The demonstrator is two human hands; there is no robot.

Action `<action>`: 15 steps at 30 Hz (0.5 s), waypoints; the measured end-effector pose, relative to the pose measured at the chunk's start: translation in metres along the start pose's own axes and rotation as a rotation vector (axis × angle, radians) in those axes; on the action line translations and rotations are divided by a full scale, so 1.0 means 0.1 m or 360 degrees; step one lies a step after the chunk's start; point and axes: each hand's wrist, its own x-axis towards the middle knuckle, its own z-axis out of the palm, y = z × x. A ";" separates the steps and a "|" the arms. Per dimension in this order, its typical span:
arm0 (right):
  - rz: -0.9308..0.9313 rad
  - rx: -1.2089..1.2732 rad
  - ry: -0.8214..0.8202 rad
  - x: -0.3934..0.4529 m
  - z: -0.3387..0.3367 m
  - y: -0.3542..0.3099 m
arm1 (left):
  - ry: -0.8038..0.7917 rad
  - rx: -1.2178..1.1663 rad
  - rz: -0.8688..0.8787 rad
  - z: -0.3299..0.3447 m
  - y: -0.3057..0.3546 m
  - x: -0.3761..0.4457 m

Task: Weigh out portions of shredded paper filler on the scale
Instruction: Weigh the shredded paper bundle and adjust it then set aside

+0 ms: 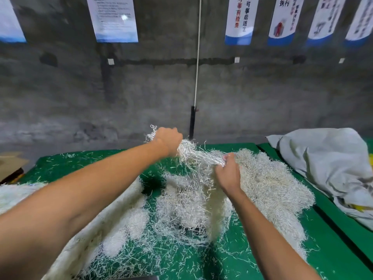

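White shredded paper filler (268,178) lies in a big loose heap on the green table (84,160). My left hand (169,141) is raised above the table's far side, fist closed on a tuft of the shreds. My right hand (229,172) pinches the other end of that same stretched clump (199,156), which hangs between both hands and trails down to a smaller pile (185,207). A dark patch (191,230) shows under that pile; I cannot tell if it is the scale.
A grey-white sack (327,164) lies crumpled at the right on a second green surface. A white bag edge (86,235) runs under my left arm. Cardboard (10,162) sits at the far left. A concrete wall with posters and a white cord (196,77) stands behind.
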 end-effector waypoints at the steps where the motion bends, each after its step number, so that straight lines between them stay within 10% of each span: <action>1: -0.0136 -0.0144 -0.0101 -0.04 0.01 0.03 | 0.0077 -0.0141 -0.0099 0.01 -0.05 0.06; 6: -0.0883 -0.1031 -0.0451 -0.26 0.06 0.03 | 0.0240 -0.1025 -0.0629 0.00 -0.14 0.17; 12: -0.1154 -0.0800 -0.0076 -0.42 0.09 0.15 | 0.0069 -0.1890 -0.1214 0.32 -0.37 0.23; 15: -0.0773 -0.0970 -0.0028 -0.44 0.04 0.38 | -0.0072 -0.2173 -0.1250 0.44 -0.59 0.14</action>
